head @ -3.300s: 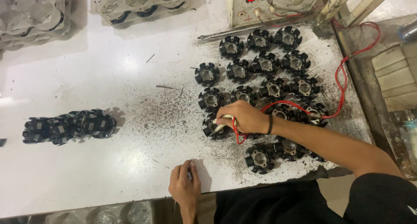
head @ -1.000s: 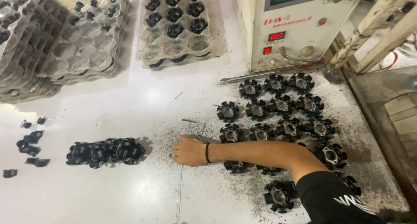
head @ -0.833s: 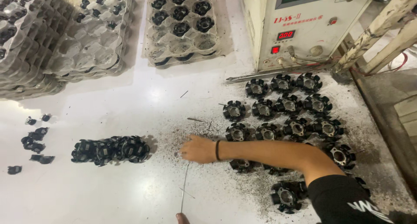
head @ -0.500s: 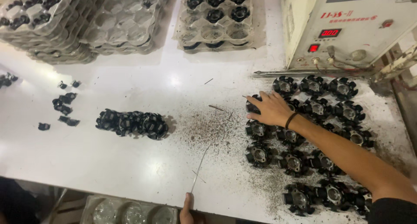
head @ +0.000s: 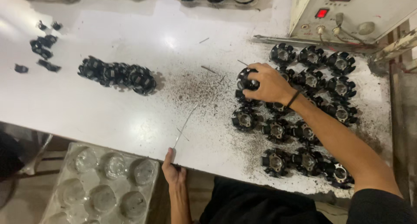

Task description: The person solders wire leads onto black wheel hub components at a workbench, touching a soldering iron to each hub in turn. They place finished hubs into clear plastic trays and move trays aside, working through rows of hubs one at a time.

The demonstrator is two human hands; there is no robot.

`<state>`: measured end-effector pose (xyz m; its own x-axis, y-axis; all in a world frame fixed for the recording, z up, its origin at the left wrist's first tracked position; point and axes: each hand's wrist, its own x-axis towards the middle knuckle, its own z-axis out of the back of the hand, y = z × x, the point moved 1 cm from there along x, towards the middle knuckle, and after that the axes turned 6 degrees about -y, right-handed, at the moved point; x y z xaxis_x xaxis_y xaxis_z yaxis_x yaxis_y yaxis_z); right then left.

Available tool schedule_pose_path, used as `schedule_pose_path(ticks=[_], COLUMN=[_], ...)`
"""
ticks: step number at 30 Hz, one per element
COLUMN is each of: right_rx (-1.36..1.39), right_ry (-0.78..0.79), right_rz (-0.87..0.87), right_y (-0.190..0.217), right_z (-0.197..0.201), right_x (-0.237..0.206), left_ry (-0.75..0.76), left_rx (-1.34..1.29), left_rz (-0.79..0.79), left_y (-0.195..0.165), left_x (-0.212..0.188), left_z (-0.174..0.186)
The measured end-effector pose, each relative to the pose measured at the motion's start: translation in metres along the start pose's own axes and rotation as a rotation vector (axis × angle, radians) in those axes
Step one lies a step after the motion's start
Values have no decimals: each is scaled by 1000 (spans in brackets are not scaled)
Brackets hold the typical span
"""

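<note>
Head view: right hand [head: 267, 83] grips black rotor [head: 246, 81] at 2 o'clock, left hand [head: 173, 166] pinches thin rod [head: 186, 125] at 6.

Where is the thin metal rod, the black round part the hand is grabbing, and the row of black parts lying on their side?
thin metal rod [head: 186, 123], head view, middle of its length.
black round part [head: 246, 82], head view, its left edge beside the right hand's fingers.
row of black parts [head: 116, 74], head view, middle of the row.
</note>
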<state>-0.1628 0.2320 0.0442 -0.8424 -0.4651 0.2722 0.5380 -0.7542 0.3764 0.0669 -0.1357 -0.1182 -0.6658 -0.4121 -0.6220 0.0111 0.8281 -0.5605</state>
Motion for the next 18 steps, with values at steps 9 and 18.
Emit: schedule_pose_path(ticks=[9, 18], right_rx=[-163, 240], right_ry=[517, 234], right_rz=[56, 266], right_y=[-1, 58], right_z=[-1, -3], right_x=[1, -57], left_ry=[58, -35], left_rx=[33, 293], left_rz=[-4, -313], left_y=[-5, -10], left_x=[-9, -18], left_z=[-8, -13])
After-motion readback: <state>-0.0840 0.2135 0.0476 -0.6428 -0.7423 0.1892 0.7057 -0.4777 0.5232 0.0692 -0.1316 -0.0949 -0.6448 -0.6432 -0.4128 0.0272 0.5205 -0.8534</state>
